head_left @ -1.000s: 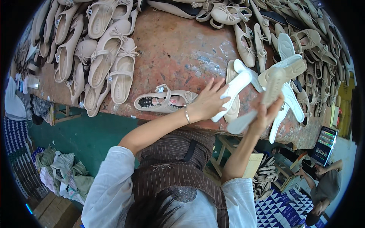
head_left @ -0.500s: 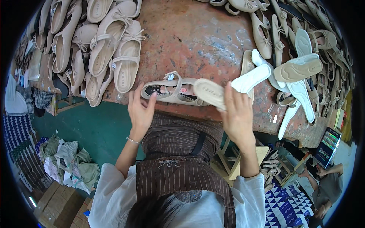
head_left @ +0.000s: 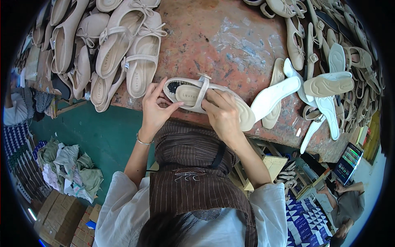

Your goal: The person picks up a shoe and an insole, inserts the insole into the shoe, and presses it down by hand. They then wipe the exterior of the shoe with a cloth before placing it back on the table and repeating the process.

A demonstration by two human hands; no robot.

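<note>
A beige strapped flat shoe lies at the near edge of the worn reddish table. My left hand holds its heel end, fingers on the rim. My right hand presses a beige insole into the shoe, fingers over the strap area. The insole's far end sticks out to the right. Both forearms come up from below over my brown striped apron.
A pile of finished beige flats lies at the left of the table. Loose white and beige insoles and more shoes crowd the right side. Cloth heaps and cartons lie on the green floor. Another person sits at lower right.
My right hand has brought the insole from the right pile down into the shoe. My left hand moved from beside the shoe onto its heel end. The shoe sits closer to me.
</note>
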